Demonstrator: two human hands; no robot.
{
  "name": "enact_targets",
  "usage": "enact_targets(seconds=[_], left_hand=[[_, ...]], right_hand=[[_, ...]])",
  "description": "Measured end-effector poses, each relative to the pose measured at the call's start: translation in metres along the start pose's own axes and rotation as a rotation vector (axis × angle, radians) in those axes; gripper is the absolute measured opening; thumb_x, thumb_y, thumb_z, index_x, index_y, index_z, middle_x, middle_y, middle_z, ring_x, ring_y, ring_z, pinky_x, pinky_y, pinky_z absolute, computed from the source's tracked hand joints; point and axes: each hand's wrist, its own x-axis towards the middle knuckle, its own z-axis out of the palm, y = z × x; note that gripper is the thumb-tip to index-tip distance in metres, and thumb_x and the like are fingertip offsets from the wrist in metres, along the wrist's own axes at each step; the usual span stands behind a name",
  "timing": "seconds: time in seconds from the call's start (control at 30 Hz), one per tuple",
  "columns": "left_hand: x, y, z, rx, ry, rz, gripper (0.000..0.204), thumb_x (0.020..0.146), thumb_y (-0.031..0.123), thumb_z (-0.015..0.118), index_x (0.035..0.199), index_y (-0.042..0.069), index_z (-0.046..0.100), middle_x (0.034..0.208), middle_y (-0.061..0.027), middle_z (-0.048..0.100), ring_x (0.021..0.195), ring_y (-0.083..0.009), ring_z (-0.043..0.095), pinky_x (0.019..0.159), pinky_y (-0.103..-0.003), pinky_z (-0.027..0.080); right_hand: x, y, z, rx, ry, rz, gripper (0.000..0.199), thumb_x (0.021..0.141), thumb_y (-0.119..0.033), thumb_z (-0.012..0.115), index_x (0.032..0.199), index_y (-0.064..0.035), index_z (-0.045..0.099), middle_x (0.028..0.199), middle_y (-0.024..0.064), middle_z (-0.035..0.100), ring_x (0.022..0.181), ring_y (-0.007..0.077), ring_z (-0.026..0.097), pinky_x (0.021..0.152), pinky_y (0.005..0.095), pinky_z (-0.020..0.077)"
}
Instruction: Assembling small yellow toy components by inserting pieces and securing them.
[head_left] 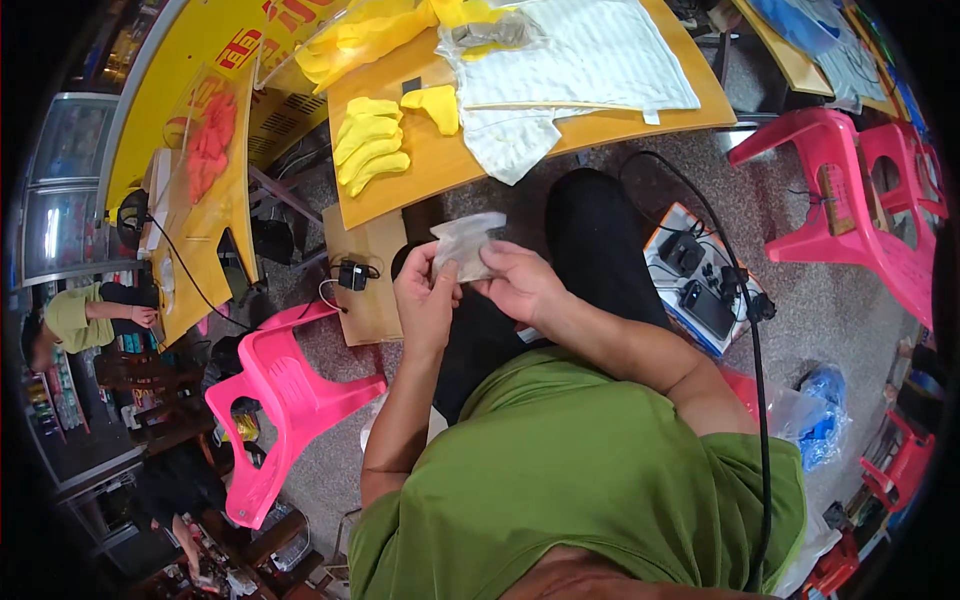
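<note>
Both hands are in front of my lap, pinching a small greyish-white sheet (pixel 468 243), thin and crumpled, that looks like a plastic bag or thin cloth. My left hand (pixel 427 292) grips its lower left part, thumb on top. On its right side, my right hand (pixel 524 285) has its thumb and fingers closed. Just beyond is a wooden table (pixel 440 180) bearing folded yellow cloth pieces (pixel 370 145), a smaller yellow piece (pixel 433 106) and white cloths (pixel 590 60). A clear bag with grey contents (pixel 492 36) lies on the white cloth.
Pink plastic chairs stand left (pixel 290 385) and right (pixel 850 190). A black cable (pixel 762 430) runs down my right side. Electronic devices (pixel 705 305) lie on a box to the right. Cardboard (pixel 372 310) lies at left. Another person (pixel 75 320) sits far left, near red cloths (pixel 210 150).
</note>
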Motion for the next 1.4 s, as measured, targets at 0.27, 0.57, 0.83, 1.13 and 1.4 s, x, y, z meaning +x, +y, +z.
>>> enact_targets(seconds=[0.27,0.57,0.83,1.13,1.4], left_hand=[[-0.019,-0.018,-0.007,0.06,0.036,0.019,0.018,0.085,0.003,0.055,0.103,0.002,0.051,0.076,0.001,0.053,0.057,-0.0033,0.046,0.047,-0.017,0.036],[-0.026,-0.035,0.006,0.032,0.059,0.03,0.019,0.084,0.001,0.054,0.102,0.001,0.049,0.087,-0.0023,0.056,0.07,-0.0055,0.051,0.054,-0.019,0.041],[-0.033,-0.044,0.0,0.125,0.07,-0.029,0.019,0.083,0.001,0.054,0.101,0.0,0.049,0.085,-0.0035,0.058,0.069,-0.0069,0.054,0.057,-0.021,0.043],[-0.05,-0.045,0.004,0.586,0.071,0.24,0.035,0.085,0.007,0.054,0.118,-0.003,0.047,0.097,-0.0214,0.062,0.086,-0.0348,0.062,0.073,-0.04,0.048],[-0.069,-0.04,-0.01,0.104,-0.038,0.078,0.029,0.089,0.005,0.051,0.117,-0.001,0.051,0.087,-0.0069,0.062,0.071,-0.01,0.056,0.064,-0.023,0.046]], right_hand=[[0.008,0.006,-0.014,-0.087,-0.016,-0.078,0.021,0.087,0.0,0.052,0.108,0.0024,0.051,0.104,0.0124,0.059,0.093,0.0243,0.057,0.086,0.0404,0.0466],[0.012,0.015,-0.031,-0.105,0.047,0.003,0.017,0.086,-0.004,0.056,0.103,-0.0022,0.054,0.097,0.0108,0.06,0.09,0.0244,0.058,0.078,0.0427,0.05],[0.005,0.008,-0.025,-0.176,0.077,0.002,0.021,0.09,-0.009,0.052,0.11,-0.0048,0.051,0.104,0.0095,0.059,0.095,0.0238,0.058,0.083,0.0415,0.0475],[-0.008,0.013,-0.016,-0.1,-0.136,0.123,0.017,0.089,-0.01,0.054,0.104,-0.0011,0.053,0.094,0.0093,0.06,0.086,0.0217,0.059,0.079,0.0367,0.0491],[-0.011,-0.014,-0.016,-0.484,-0.212,0.035,0.031,0.08,0.005,0.053,0.11,0.0032,0.049,0.089,0.0103,0.059,0.071,0.0187,0.062,0.051,0.03,0.0518]])
